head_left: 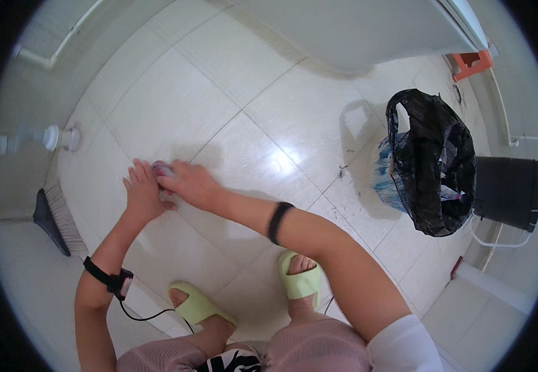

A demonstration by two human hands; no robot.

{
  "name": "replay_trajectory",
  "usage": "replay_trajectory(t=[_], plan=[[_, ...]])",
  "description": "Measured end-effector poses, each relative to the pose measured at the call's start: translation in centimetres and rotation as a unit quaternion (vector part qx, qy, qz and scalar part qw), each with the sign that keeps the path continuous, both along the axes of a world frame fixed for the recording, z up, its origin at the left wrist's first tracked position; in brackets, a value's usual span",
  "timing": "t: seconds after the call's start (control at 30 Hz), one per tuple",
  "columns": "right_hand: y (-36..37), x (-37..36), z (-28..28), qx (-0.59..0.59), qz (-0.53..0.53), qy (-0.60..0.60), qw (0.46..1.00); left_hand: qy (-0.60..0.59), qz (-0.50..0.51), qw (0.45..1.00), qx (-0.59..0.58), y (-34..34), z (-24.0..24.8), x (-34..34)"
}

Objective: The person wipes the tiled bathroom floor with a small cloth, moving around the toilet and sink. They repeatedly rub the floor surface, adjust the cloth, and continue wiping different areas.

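Low over the white tiled floor [244, 149], both my arms reach out to the left, and the hands meet. My right hand [191, 185] is closed around a small pinkish-purple and pale object [162, 168]; blur and the fingers hide what kind it is. Right beside it, my left hand [144, 195] has its fingers stretched and apart, with the thumb pointing toward the right hand. Whether the left palm touches the object cannot be made out.
A bin with a black bag [433, 164] stands on the right, before a dark container [507, 192]. Dark hair-like bits [341, 170] lie near it. At left are a broom head [58, 223] and a white pipe [61, 137]. An orange stool [472, 64] is far right.
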State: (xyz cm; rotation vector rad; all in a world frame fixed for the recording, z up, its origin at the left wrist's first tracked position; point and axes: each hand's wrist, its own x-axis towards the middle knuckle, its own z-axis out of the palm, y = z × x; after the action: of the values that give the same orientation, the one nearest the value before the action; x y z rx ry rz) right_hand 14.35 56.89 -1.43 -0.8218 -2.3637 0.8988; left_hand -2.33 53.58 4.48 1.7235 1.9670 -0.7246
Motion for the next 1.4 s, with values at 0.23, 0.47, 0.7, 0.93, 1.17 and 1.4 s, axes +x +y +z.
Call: replay_trajectory(t=[0.23, 0.47, 0.7, 0.93, 1.17, 1.4], plan=[[14.8, 5.5, -2.3, 0.048, -0.249, -0.176, 0.951, 0.070, -0.057, 0.995, -0.044, 0.5, -1.8, 1.2], [15.2, 24.6, -0.9, -0.056, -0.545, -0.256, 0.797, 0.131, -0.080, 0.985, -0.073, 1.4, -0.9, 2.7], [0.1, 33.8, 2.4, -0.030, -0.594, -0.174, 0.785, -0.468, -0.193, 0.837, 0.207, 7.2, 6.0, 15.5], [-10.0, 33.6, 5.5, -0.009, -0.612, -0.061, 0.789, -0.623, 0.045, 0.769, -0.135, 11.8, 13.9, 41.0], [-14.2, 36.1, 6.8, -0.207, -0.616, 0.189, 0.736, -0.643, 0.146, 0.735, -0.160, 11.6, 13.7, 47.8], [-20.2, 40.5, 7.9, -0.327, -0.566, 0.234, 0.719, -0.634, 0.184, 0.738, -0.141, 11.9, 15.8, 38.9]])
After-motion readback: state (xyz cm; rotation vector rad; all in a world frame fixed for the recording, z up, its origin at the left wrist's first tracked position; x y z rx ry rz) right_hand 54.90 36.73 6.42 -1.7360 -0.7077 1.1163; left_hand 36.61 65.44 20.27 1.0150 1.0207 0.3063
